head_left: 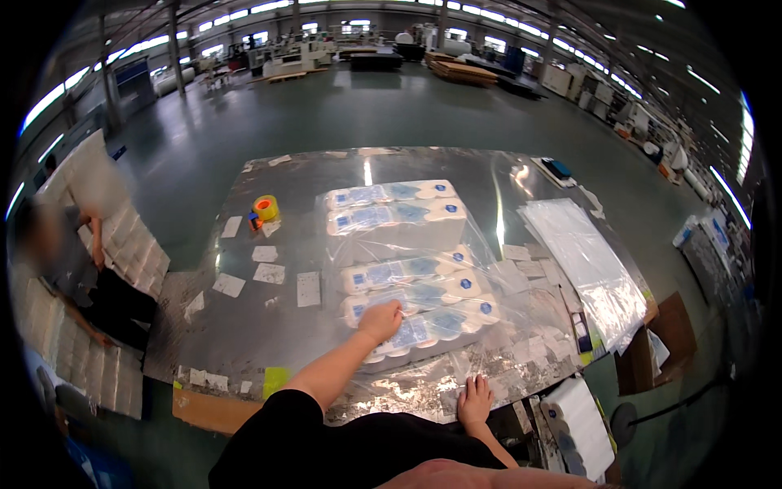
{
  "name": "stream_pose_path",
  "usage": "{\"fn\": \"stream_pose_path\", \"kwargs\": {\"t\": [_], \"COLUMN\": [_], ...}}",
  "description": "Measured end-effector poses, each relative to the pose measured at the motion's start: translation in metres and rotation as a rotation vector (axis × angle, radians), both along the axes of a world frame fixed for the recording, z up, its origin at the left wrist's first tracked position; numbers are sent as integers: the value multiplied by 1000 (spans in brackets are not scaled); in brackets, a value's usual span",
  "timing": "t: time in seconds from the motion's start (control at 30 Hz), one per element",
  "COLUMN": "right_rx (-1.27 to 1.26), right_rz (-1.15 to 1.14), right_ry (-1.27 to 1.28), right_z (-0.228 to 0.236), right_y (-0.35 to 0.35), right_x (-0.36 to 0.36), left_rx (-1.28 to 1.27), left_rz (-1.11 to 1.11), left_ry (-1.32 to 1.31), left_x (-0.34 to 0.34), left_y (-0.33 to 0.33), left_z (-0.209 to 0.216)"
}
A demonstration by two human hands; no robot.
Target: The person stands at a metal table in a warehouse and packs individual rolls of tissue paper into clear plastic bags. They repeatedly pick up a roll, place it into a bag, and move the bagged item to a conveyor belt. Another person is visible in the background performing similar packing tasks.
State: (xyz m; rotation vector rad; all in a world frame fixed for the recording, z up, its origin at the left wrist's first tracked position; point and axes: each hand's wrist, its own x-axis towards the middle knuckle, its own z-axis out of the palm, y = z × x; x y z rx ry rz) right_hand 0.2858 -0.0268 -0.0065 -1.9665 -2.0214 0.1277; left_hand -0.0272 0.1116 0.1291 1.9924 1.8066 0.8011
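Observation:
Several white-and-blue packs of paper rolls (407,213) lie in rows inside a large clear plastic bag (346,254) on the metal table. My left hand (381,320) reaches over the nearer rows, its fingers closed in a pinch on the bag's film above the packs. Near the table's front edge, my right hand (475,399) rests with its fingers stretched out on the worn surface, beside the bag's loose end. A stack of flat clear plastic bags (582,261) lies on the right side of the table.
An orange-and-yellow tape roll with a dispenser (264,209) and paper scraps (269,273) lie on the left of the table (285,179). At left, a co-worker (90,277) stands among stacked packs (134,236). A cardboard box (668,342) and another roll pack (578,428) sit at right.

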Motion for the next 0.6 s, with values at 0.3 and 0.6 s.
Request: {"fn": "stream_pose_path", "kwargs": {"t": [0.3,0.6], "right_rx": [43,38], "right_rz": [5,-18], "right_ry": [8,41], "right_z": [4,3], "right_y": [1,0], "right_x": [-3,0], "left_rx": [27,40], "left_rz": [32,33], "left_ry": [39,60], "left_x": [-1,6], "left_y": [1,2], "left_z": [-1,2]}}
